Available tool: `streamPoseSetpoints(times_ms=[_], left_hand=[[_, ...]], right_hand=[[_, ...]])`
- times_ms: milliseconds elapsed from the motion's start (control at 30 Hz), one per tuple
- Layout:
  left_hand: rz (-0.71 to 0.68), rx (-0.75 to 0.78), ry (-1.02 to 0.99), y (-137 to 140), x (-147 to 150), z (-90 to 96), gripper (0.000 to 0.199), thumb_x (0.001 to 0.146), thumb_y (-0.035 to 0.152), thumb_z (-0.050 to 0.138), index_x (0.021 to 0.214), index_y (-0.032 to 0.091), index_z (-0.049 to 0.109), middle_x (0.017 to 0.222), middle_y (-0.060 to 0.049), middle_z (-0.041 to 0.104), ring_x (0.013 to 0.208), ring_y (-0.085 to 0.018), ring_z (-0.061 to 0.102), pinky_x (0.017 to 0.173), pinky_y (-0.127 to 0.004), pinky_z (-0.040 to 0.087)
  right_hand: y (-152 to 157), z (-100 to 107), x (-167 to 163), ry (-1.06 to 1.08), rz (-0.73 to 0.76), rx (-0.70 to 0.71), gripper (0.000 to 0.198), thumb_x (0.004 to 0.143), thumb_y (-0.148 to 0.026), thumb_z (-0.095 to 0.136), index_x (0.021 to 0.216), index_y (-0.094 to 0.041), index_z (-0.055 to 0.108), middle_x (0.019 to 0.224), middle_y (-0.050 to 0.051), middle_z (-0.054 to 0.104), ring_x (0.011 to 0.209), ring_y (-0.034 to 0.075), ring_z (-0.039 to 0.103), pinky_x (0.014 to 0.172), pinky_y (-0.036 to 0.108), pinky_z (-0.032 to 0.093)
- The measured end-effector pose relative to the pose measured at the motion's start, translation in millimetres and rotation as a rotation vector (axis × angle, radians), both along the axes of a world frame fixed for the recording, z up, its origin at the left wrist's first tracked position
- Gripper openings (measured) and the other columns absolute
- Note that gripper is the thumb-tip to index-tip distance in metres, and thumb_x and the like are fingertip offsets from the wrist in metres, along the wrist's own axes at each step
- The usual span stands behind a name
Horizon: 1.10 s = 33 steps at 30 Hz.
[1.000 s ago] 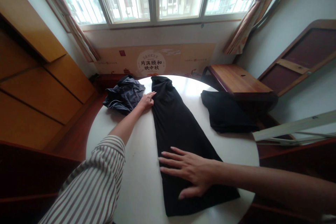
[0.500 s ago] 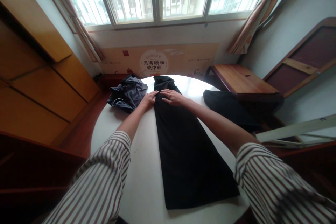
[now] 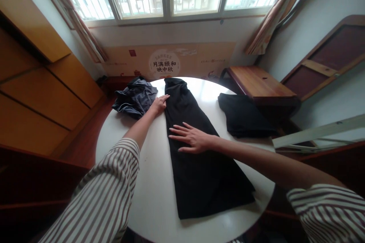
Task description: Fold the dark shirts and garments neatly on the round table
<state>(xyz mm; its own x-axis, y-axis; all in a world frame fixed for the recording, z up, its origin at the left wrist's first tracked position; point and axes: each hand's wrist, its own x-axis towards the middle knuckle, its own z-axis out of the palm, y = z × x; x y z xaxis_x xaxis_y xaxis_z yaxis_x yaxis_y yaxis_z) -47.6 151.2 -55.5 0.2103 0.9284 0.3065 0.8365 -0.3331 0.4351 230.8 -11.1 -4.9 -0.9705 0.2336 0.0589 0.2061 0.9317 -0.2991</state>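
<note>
A pair of what looks like black trousers (image 3: 196, 182) lies folded lengthwise on a round white table (image 3: 148, 205), with its narrow end far from me and its wide end near. At the left edge of the far part, my left hand (image 3: 160, 104) rests with its fingers stretched onto the cloth. Midway down the garment, my right hand (image 3: 191, 138) lies flat, palm down, with the fingers spread. Neither hand grips the cloth. Just left of my left hand sits a crumpled dark grey garment (image 3: 136, 98).
A folded black garment (image 3: 246, 115) lies at the table's right edge. Beyond it stands a wooden side table (image 3: 258, 81). A pale bar (image 3: 319, 133) juts in at the right. Wooden cabinets (image 3: 51, 98) line the left side, and a printed cardboard panel (image 3: 191, 59) stands below the window.
My right hand has slid toward me down the black trousers, its fingers now spread. My left hand stays near the far left edge. The view has tilted slightly.
</note>
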Motion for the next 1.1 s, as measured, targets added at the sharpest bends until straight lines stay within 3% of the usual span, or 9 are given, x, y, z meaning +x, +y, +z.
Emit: streamPoseSetpoints(times_ms=[267, 367, 500, 567, 633, 733, 867, 967, 1100], left_hand=[[-0.003, 0.005, -0.004, 0, 0, 3.1, 0.056, 0.083, 0.010, 0.045, 0.136, 0.022, 0.060, 0.142, -0.003, 0.059, 0.133, -0.020, 0.052, 0.119, -0.040, 0.033], [-0.010, 0.019, -0.011, -4, 2, 9.7, 0.053, 0.082, 0.010, 0.045, 0.132, 0.019, 0.063, 0.138, -0.004, 0.062, 0.130, -0.021, 0.054, 0.118, -0.038, 0.036], [0.008, 0.096, -0.033, -25, 13, 26.2, 0.045, 0.085, 0.010, 0.045, 0.125, 0.016, 0.065, 0.131, -0.010, 0.063, 0.126, -0.024, 0.055, 0.115, -0.039, 0.039], [0.008, 0.168, -0.038, -57, 26, 38.1, 0.040, 0.087, 0.011, 0.045, 0.121, 0.016, 0.066, 0.123, -0.012, 0.064, 0.122, -0.026, 0.057, 0.112, -0.041, 0.041], [-0.078, 0.181, -0.032, -110, 44, 50.8, 0.035, 0.089, 0.013, 0.045, 0.118, 0.017, 0.066, 0.112, -0.011, 0.065, 0.112, -0.025, 0.061, 0.105, -0.041, 0.047], [-0.374, 0.035, 0.008, -221, 72, 65.3, 0.032, 0.096, 0.023, 0.044, 0.121, 0.024, 0.063, 0.104, -0.009, 0.065, 0.093, -0.020, 0.066, 0.086, -0.032, 0.056], [-0.648, -0.019, 0.162, -355, 98, 66.5, 0.043, 0.092, 0.048, 0.058, 0.130, 0.027, 0.058, 0.107, -0.012, 0.067, 0.094, -0.025, 0.065, 0.083, -0.040, 0.057], [-0.610, 0.054, 0.220, -399, 103, 57.9, 0.043, 0.093, 0.042, 0.059, 0.131, 0.021, 0.056, 0.109, -0.015, 0.067, 0.096, -0.027, 0.064, 0.084, -0.043, 0.058], [-0.509, 0.154, 0.268, -405, 100, 53.4, 0.023, 0.097, 0.018, 0.050, 0.119, 0.017, 0.060, 0.098, -0.011, 0.067, 0.084, -0.022, 0.063, 0.072, -0.037, 0.059]], right_hand=[[-141, 19, 42, 0.101, 0.072, -0.229, 0.082, 0.092, -0.051, 0.058, 0.158, -0.016, 0.025, 0.160, 0.016, 0.031, 0.150, 0.027, 0.024, 0.123, 0.052, 0.012], [-168, 19, 58, 0.103, 0.031, -0.250, 0.070, 0.097, -0.041, 0.054, 0.157, -0.016, 0.029, 0.157, 0.014, 0.037, 0.148, 0.023, 0.030, 0.123, 0.047, 0.020], [-176, 13, 91, 0.149, -0.204, -0.089, 0.059, 0.096, -0.038, 0.056, 0.149, -0.016, 0.044, 0.150, 0.016, 0.048, 0.143, 0.027, 0.039, 0.120, 0.052, 0.029], [-176, 12, 108, 0.168, -0.341, 0.005, 0.054, 0.095, -0.038, 0.059, 0.143, -0.015, 0.052, 0.147, 0.018, 0.051, 0.140, 0.031, 0.043, 0.116, 0.055, 0.034], [-178, 10, 121, 0.184, -0.398, 0.061, 0.044, 0.096, -0.035, 0.059, 0.136, -0.017, 0.058, 0.142, 0.017, 0.057, 0.135, 0.030, 0.050, 0.113, 0.054, 0.041], [-183, 7, 127, 0.208, -0.396, 0.114, 0.034, 0.098, -0.030, 0.056, 0.128, -0.018, 0.064, 0.132, 0.014, 0.064, 0.127, 0.027, 0.057, 0.110, 0.052, 0.045], [-188, 4, 117, 0.213, -0.317, 0.146, 0.044, 0.095, -0.043, 0.059, 0.128, -0.015, 0.063, 0.130, 0.017, 0.065, 0.125, 0.031, 0.058, 0.108, 0.058, 0.045], [-189, 2, 102, 0.267, -0.257, 0.182, 0.034, 0.097, -0.036, 0.057, 0.121, -0.014, 0.066, 0.122, 0.016, 0.068, 0.115, 0.029, 0.062, 0.105, 0.053, 0.049], [-187, 0, 85, 0.318, -0.174, 0.252, 0.022, 0.097, -0.016, 0.051, 0.112, -0.012, 0.067, 0.105, 0.013, 0.071, 0.098, 0.024, 0.066, 0.089, 0.043, 0.057]])
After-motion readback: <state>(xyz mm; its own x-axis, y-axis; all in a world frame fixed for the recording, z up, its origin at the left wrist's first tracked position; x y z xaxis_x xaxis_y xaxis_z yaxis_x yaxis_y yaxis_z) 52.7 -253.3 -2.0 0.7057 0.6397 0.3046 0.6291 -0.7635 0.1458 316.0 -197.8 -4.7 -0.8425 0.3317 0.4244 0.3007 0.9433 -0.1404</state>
